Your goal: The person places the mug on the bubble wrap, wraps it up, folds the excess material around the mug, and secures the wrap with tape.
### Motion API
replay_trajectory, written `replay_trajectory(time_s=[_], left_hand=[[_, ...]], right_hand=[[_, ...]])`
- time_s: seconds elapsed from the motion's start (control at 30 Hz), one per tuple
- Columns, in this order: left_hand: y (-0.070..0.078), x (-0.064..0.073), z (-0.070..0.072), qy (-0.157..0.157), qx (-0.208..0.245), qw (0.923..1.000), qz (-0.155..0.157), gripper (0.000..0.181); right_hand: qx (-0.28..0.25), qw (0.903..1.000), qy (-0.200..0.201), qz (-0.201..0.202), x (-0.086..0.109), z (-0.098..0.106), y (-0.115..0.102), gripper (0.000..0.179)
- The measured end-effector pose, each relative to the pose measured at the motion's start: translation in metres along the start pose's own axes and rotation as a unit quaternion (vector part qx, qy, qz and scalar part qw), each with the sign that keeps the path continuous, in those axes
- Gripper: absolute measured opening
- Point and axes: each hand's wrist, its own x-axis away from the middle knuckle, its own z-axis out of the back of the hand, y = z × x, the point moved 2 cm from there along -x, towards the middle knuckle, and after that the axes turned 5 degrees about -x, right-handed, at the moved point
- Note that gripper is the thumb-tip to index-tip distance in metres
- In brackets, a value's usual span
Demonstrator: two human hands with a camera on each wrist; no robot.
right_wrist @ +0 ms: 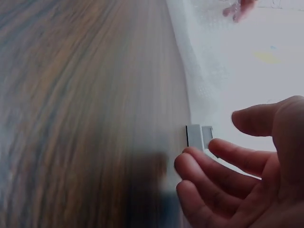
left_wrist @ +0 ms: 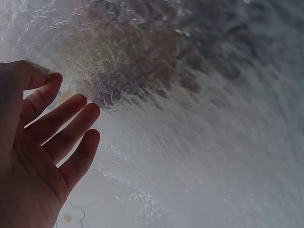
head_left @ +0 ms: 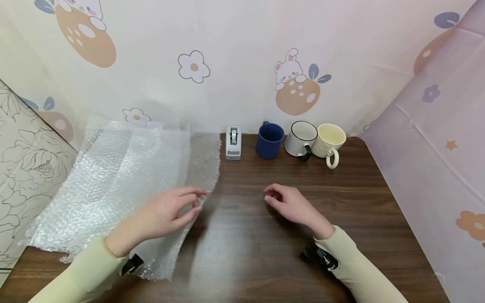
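A large sheet of clear bubble wrap (head_left: pixel 125 168) covers the left side of the brown wooden table (head_left: pixel 242 252). My left hand (head_left: pixel 166 212) is at its right edge. In the left wrist view the thumb and index finger meet at the wrap's edge and seem to pinch it, while the other fingers (left_wrist: pixel 76 142) stay loosely extended. My right hand (head_left: pixel 289 204) hovers over the middle of the table, palm inward, fingers loosely bent and holding nothing. Beyond it stand a blue mug (head_left: pixel 270 141), a white mug with a black rim (head_left: pixel 295 141) and a cream mug (head_left: pixel 327 141).
A white tape dispenser (head_left: pixel 233 145) stands by the back wall, between the wrap and the blue mug. Patterned cloth (head_left: pixel 235 97) hangs at the back and on the right. The mugs line up against the back wall, the white and cream ones close together.
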Motion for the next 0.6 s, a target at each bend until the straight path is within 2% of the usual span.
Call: replay_trajectory(time_s=[0.1,0.17,0.23,0.33,0.37,0.43,0.5,0.6], left_hand=[[0.011,-0.002,-0.009,-0.011,0.01,0.9998,-0.016,0.013],[0.018,-0.004,-0.014,-0.015,0.015,0.9994,-0.028,0.012],[0.025,-0.007,-0.017,-0.019,0.018,0.9988,-0.041,0.01],[0.034,-0.011,-0.022,-0.022,0.021,0.9975,-0.064,0.007],[0.037,-0.012,-0.023,-0.024,0.021,0.9969,-0.072,0.008],[0.041,-0.013,-0.027,-0.027,0.024,0.9957,-0.085,0.008],[0.043,-0.014,-0.03,-0.029,0.024,0.9948,-0.095,0.008],[0.044,-0.014,-0.034,-0.034,0.026,0.9939,-0.101,0.008]], right_hand=[[-0.078,0.9967,-0.016,-0.013,-0.004,-0.005,-0.003,0.029],[-0.158,0.9864,-0.037,-0.025,-0.008,-0.009,-0.006,0.035],[-0.245,0.9666,-0.062,-0.043,-0.012,-0.015,-0.01,0.041],[-0.352,0.9285,-0.085,-0.083,-0.02,-0.023,-0.018,0.047],[-0.374,0.9184,-0.086,-0.095,-0.023,-0.025,-0.02,0.049],[-0.401,0.9047,-0.083,-0.117,-0.03,-0.031,-0.025,0.053],[-0.412,0.8982,-0.077,-0.132,-0.037,-0.036,-0.029,0.055],[-0.408,0.9006,-0.071,-0.133,-0.044,-0.041,-0.034,0.052]])
